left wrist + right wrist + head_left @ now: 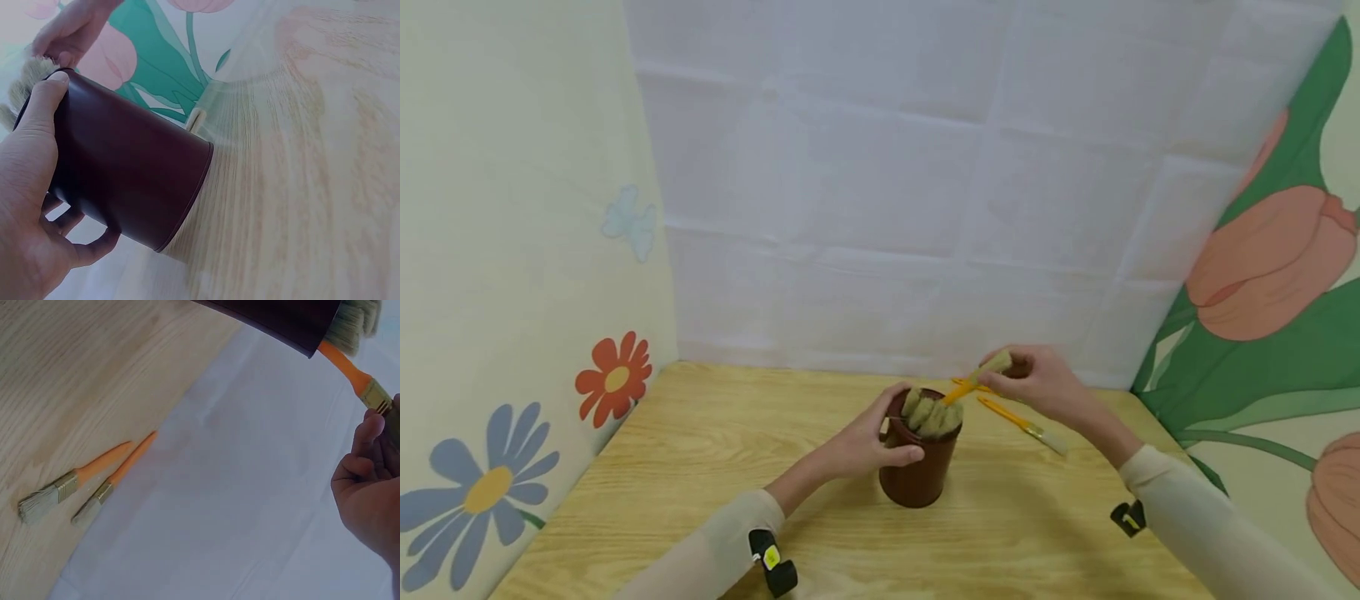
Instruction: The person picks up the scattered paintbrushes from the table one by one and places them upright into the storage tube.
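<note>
Left hand: the left hand is wrapping curled fingers round the dark red cup (bristles up inside).
Right hand: the right hand is pinching an orange-handled brush, handle angling into the cup.
Surface: the wooden table is bearing two loose brushes; flowered walls are standing behind.

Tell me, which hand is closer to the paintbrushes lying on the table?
The right hand. It holds a brush over the brown cup, right beside the loose paintbrushes on the table. The left hand grips the cup's far side, farther off.
</note>
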Demonstrator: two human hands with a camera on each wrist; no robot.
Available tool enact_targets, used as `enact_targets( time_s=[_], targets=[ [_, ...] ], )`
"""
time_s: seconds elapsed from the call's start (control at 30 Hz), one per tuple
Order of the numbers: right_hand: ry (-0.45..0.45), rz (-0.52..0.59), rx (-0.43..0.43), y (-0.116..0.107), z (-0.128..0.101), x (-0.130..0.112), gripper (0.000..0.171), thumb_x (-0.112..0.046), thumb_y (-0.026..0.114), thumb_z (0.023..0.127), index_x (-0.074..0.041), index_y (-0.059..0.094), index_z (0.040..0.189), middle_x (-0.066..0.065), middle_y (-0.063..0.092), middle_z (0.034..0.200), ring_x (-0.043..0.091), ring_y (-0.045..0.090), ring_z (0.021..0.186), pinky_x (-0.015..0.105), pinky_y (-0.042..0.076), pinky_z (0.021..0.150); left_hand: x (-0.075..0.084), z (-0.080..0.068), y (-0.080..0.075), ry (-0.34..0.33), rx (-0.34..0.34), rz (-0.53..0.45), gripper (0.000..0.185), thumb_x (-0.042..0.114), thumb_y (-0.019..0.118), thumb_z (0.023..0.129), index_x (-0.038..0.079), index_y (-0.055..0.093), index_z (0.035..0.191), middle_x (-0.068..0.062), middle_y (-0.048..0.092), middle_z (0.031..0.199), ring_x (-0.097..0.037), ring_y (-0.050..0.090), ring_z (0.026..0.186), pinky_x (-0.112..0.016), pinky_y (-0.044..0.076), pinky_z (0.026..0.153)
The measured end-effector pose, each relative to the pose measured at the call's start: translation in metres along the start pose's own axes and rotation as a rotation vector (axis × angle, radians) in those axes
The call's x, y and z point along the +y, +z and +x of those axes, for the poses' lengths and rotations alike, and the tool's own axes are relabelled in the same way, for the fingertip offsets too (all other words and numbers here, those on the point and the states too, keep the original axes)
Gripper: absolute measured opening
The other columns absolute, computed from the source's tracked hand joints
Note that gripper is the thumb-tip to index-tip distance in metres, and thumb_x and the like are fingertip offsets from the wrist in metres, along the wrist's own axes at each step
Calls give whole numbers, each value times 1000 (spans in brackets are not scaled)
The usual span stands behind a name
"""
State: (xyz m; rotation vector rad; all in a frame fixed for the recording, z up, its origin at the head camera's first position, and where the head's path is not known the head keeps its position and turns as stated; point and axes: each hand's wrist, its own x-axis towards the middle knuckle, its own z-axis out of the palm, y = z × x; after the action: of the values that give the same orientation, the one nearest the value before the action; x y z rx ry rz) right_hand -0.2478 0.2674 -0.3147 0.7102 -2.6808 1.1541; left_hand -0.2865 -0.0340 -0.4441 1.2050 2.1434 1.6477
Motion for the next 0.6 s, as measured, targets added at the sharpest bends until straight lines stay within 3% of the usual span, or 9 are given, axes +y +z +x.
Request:
enact_targets(
  time_s=[0.2,0.43,0.6],
  targets=[
    [-79,-126,-109,17,13,-5,22,-45,69,97,-26,74,107,-6,68,83,22,60,64,34,48,55,-1,1,0,18,4,-15,90,37,77,93,35,17,160,1,37,150,-17,41,136,-41,46,101],
    [-111,-149,-190,33,18,0,24,-44,62,102,-24,71,113,-3,59,72,20,55,60,35,48,56,-2,0,1,10,-10,-39,92,37,76,94,31,14,162,1,34,152,-18,41,137,-40,46,102],
    [-110,-162,-209,41,16,4,28,-42,54,107,-23,69,119,-2,56,79,18,48,61,35,45,59,0,0,0,10,-23,-56,90,37,75,95,34,14,161,1,34,152,-17,41,137,-40,46,102]
  ],
)
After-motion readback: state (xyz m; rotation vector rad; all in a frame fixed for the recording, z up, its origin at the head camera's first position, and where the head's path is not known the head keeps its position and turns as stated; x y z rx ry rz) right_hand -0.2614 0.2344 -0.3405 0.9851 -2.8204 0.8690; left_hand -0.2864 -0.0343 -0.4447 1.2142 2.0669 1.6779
